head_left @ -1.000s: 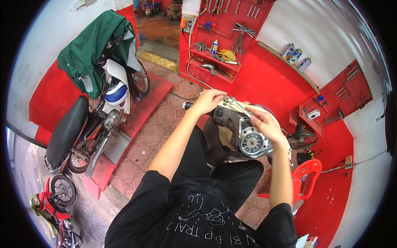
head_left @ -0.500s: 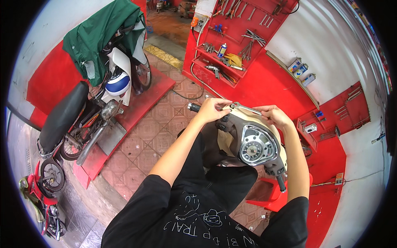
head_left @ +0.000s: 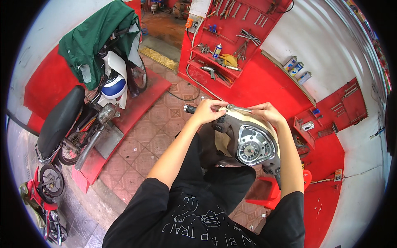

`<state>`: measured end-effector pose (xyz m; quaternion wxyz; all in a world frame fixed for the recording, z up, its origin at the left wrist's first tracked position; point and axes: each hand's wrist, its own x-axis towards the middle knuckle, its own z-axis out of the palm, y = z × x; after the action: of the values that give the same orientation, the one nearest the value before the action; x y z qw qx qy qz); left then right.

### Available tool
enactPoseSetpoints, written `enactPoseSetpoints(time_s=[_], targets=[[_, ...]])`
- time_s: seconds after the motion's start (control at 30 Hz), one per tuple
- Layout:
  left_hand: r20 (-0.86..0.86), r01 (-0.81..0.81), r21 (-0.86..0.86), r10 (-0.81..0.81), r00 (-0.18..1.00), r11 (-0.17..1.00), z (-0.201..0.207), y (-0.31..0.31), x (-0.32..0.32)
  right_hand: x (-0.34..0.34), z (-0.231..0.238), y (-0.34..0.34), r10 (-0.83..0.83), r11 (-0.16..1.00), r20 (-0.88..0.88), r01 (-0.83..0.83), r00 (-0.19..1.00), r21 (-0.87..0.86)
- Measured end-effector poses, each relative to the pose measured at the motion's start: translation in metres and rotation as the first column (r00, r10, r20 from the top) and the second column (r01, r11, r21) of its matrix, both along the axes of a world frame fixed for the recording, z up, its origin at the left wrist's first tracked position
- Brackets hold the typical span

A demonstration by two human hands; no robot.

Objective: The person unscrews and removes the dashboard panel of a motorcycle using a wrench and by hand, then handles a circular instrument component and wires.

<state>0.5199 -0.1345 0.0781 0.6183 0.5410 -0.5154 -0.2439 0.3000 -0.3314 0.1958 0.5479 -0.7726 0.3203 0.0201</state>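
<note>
A scooter's front end, with its round speedometer cluster (head_left: 249,150) and brown-and-cream handlebar cover, stands in front of me. My right hand (head_left: 268,113) grips the handle of a metal wrench (head_left: 240,109), which lies across the far edge of the cover. Beside the wrench's other end is my left hand (head_left: 207,110), fingers curled and tips pinched together near the left handlebar grip (head_left: 190,108). What those fingertips hold, if anything, is hidden.
A red tool board (head_left: 244,25) with wrenches hangs at the back. Spray cans (head_left: 296,68) stand on a ledge at right. Motorbikes, one under a green cover (head_left: 89,43), are at left beside a red ramp (head_left: 155,89). A red plastic stool (head_left: 271,192) stands beyond the scooter.
My right hand has shifted slightly left with the wrench's handle end. The left hand stays by the wrench's other end. The whole view has moved a little.
</note>
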Motion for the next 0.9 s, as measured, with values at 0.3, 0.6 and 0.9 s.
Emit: enactPoseSetpoints(time_s=[0.3, 0.6, 0.9], targets=[[-0.054, 0.045, -0.02, -0.046, 0.997, 0.999, -0.007, 0.002, 0.003, -0.003, 0.001, 0.134, -0.163, 0.985, 0.047, 0.159, 0.986, 0.07], [-0.068, 0.083, 0.036, -0.081, 0.994, 0.996, -0.001, 0.001, 0.003, -0.03, 0.006, 0.123, -0.285, 0.956, 0.168, 0.267, 0.944, 0.121], [-0.082, 0.105, 0.019, -0.103, 0.991, 0.994, -0.001, 0.002, 0.005, -0.021, -0.01, 0.111, -0.151, 0.984, 0.143, 0.163, 0.978, -0.075]])
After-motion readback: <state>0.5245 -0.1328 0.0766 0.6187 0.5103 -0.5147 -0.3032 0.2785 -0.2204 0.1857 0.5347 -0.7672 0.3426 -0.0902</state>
